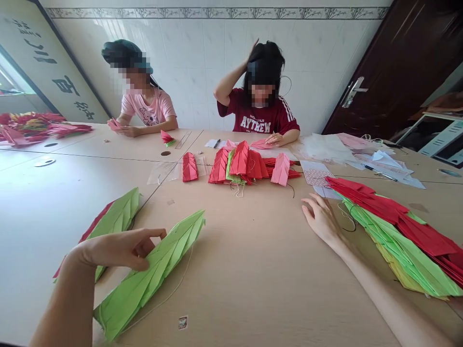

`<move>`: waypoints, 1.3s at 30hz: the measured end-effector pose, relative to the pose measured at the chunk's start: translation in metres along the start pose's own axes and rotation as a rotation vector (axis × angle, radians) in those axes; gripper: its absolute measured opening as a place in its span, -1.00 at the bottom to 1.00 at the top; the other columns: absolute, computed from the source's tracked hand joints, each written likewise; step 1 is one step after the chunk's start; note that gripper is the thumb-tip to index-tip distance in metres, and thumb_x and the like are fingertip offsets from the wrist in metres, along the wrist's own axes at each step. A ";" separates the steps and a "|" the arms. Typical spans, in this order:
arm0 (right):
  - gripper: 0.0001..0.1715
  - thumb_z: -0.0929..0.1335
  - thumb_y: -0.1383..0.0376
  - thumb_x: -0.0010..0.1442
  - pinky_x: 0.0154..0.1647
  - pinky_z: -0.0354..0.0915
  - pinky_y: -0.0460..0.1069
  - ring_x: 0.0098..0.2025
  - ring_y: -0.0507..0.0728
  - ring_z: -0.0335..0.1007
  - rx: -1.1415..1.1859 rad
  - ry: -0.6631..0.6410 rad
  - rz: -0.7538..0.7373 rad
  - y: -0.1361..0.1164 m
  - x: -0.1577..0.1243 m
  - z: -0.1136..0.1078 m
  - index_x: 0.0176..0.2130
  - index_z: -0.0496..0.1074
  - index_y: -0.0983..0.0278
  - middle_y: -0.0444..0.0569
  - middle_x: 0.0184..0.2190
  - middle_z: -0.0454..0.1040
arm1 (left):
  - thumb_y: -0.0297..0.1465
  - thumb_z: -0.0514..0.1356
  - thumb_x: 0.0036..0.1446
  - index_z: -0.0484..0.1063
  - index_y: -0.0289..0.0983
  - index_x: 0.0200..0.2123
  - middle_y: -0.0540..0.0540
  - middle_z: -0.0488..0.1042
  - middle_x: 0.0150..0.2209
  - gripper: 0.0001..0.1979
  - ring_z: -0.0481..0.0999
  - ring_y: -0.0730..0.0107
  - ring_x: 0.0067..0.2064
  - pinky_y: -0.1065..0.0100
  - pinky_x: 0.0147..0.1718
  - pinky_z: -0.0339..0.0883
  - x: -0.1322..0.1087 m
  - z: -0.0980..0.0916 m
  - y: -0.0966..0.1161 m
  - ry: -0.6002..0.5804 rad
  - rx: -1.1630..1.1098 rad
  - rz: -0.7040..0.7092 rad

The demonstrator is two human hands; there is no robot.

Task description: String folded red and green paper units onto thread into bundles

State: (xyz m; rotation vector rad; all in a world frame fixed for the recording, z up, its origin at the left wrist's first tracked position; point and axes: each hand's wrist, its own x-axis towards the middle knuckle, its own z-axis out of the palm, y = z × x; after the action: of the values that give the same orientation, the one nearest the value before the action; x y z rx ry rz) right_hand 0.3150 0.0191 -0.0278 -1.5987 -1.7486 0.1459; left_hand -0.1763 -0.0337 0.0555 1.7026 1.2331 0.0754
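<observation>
Paper leaf [159,270] is pinched by the left hand [119,248], creases best kept uncrushed; right hand [321,219] is laid flat, fingers together

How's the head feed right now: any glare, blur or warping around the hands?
Head view: even, soft daylight, with only faint shadows under the left hand and the green folded paper. There is a mild sheen on the table at far left. The right hand and the paper are sharp. Wide-angle distortion bows the wall border and tilts the door.

Matt green folded paper [152,274], smooth table [253,289]
</observation>
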 end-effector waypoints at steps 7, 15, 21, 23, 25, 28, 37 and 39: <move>-0.58 0.12 0.05 0.25 -0.19 0.36 0.06 -0.21 0.14 0.44 0.370 -0.210 0.037 -0.063 -0.022 0.008 -0.19 0.37 0.24 0.05 -0.21 0.47 | -0.32 0.19 -0.06 0.34 -0.16 -0.04 0.04 0.37 -0.48 -0.56 0.29 0.46 -0.44 0.50 -0.47 0.19 0.039 0.006 0.076 -0.183 0.130 0.249; -0.58 0.35 0.12 0.10 -0.51 0.31 -0.06 -0.42 0.08 0.41 1.020 -0.596 0.366 -0.095 -0.039 0.004 -0.06 0.35 0.24 -0.06 -0.38 0.48 | -0.28 0.13 0.04 0.37 -0.17 -0.01 0.04 0.32 -0.48 -0.60 0.26 0.51 -0.47 0.50 -0.51 0.11 0.121 0.044 0.084 -0.200 0.105 0.309; -0.65 0.42 0.22 0.02 -0.56 0.31 -0.11 -0.51 0.01 0.36 1.092 -0.399 0.555 -0.084 -0.037 0.011 -0.16 0.37 0.23 -0.15 -0.48 0.43 | -0.17 0.26 -0.12 0.19 -0.12 0.12 -0.12 0.35 -0.07 -0.31 0.35 0.24 -0.07 0.26 -0.12 0.26 0.119 0.067 0.086 0.115 0.171 0.385; -0.71 0.43 0.24 0.01 -0.52 0.32 -0.12 -0.49 -0.01 0.35 1.177 -0.377 0.613 -0.085 -0.036 0.010 -0.22 0.38 0.20 -0.18 -0.47 0.43 | -0.20 0.31 -0.21 0.14 -0.11 0.15 -0.13 0.32 -0.03 -0.21 0.31 0.16 -0.01 0.19 -0.07 0.24 0.120 0.073 0.088 0.182 0.267 0.399; -0.76 0.45 0.25 -0.02 -0.49 0.33 -0.13 -0.44 -0.01 0.36 1.255 -0.397 0.644 -0.087 -0.036 0.006 -0.29 0.40 0.20 -0.18 -0.43 0.41 | -0.26 0.30 -0.20 0.17 -0.14 0.13 -0.13 0.31 0.00 -0.25 0.29 0.13 0.03 0.17 -0.04 0.22 0.121 0.077 0.090 0.236 0.315 0.402; -0.68 0.45 0.29 -0.03 -0.44 0.34 -0.13 -0.33 0.01 0.37 1.296 -0.518 0.625 -0.093 -0.038 0.002 -0.20 0.41 0.17 -0.13 -0.26 0.40 | -0.33 0.24 -0.13 0.23 -0.18 0.07 -0.10 0.33 0.02 -0.39 0.34 0.19 -0.01 0.23 -0.05 0.23 0.124 0.080 0.093 0.283 0.269 0.401; -0.68 0.44 0.22 -0.01 -0.56 0.20 -0.12 -0.59 -0.05 0.12 1.129 -0.772 0.644 -0.097 -0.043 -0.002 -0.23 0.38 0.24 -0.25 -0.63 0.26 | -0.32 0.21 -0.08 0.26 -0.19 0.04 -0.06 0.38 -0.02 -0.45 0.39 0.27 -0.10 0.31 -0.15 0.28 0.124 0.082 0.100 0.343 0.208 0.426; -0.63 0.44 0.18 -0.03 -0.63 0.09 -0.13 -0.63 -0.07 -0.02 0.986 -0.675 0.635 -0.084 -0.035 -0.006 -0.20 0.39 0.26 -0.28 -0.65 0.16 | -0.32 0.22 -0.08 0.26 -0.18 0.04 -0.05 0.37 0.00 -0.45 0.38 0.26 -0.07 0.30 -0.11 0.26 0.123 0.075 0.097 0.321 0.224 0.417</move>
State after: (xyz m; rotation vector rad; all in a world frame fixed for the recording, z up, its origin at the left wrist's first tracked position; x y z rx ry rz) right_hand 0.2488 -0.0325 0.0068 -1.2943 -1.1412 1.7157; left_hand -0.0092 0.0093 0.0312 2.1874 1.1244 0.4936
